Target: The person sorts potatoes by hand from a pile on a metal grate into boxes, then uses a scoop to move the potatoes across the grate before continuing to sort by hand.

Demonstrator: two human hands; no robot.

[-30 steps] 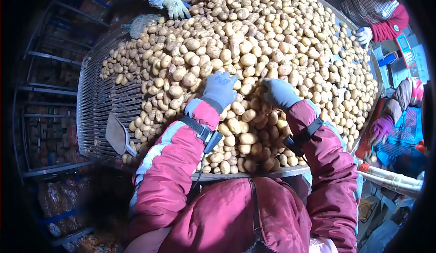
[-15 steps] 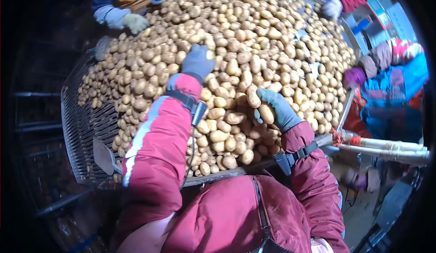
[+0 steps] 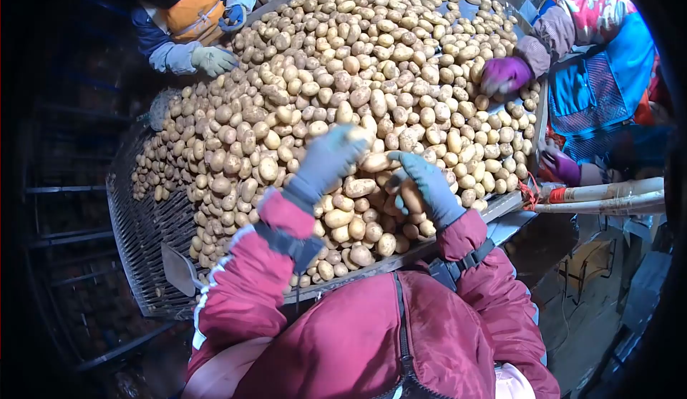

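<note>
A large heap of potatoes (image 3: 315, 84) lies on a slatted metal sorting table (image 3: 136, 256). My left hand (image 3: 325, 163), in a grey-blue glove, is closed with a pale potato (image 3: 358, 135) at its fingertips, a little blurred by motion. To its right, my right hand (image 3: 433, 188), in a grey-green glove, is curled around a brown potato (image 3: 411, 197) low over the near part of the heap. Its fingers partly hide what lies in the palm. Between the two hands, loose potatoes rest on the pile.
A flat metal scoop (image 3: 179, 269) leans at the table's left side. Pale poles (image 3: 608, 195) tied with red string jut out at the right corner. Across the heap, a co-worker's gloved hand (image 3: 213, 60) rests on potatoes; a purple-gloved hand (image 3: 506, 75) works at the right.
My left hand has drawn back from the heap toward my right hand, now with a potato. My right hand still grips a potato. The purple-gloved co-worker's hand has reached onto the potatoes.
</note>
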